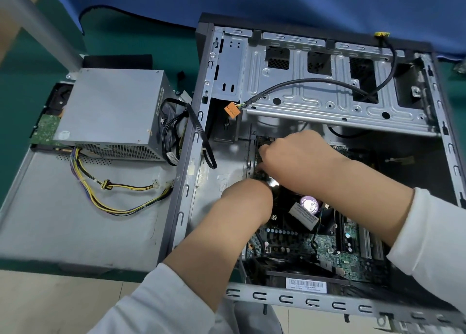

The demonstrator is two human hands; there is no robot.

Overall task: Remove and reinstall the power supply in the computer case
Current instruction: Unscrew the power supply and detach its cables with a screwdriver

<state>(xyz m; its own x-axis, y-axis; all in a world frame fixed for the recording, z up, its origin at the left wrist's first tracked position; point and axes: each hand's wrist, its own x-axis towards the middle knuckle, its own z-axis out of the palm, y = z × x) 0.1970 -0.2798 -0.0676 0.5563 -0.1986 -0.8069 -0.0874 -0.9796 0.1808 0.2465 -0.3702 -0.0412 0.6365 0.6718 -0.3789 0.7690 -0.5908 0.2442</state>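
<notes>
The grey power supply [111, 111] lies outside the case, on the detached side panel [75, 207] at the left. Its yellow and black cables [113, 185] trail across the panel. The open computer case [327, 94] lies on its side at the right. Both my hands are inside it over the motherboard [297, 243]. My right hand [290, 154] has curled fingers and thumb pinching at the board's left edge. My left hand [248, 200] reaches in beneath the right wrist, and its fingers are hidden.
A black cable with an orange connector [232, 109] hangs from the drive cage [315, 81]. A flat black cable [201, 132] drapes over the case's left wall. A green circuit board [45, 129] sticks out beside the power supply. Blue cloth lies behind the case.
</notes>
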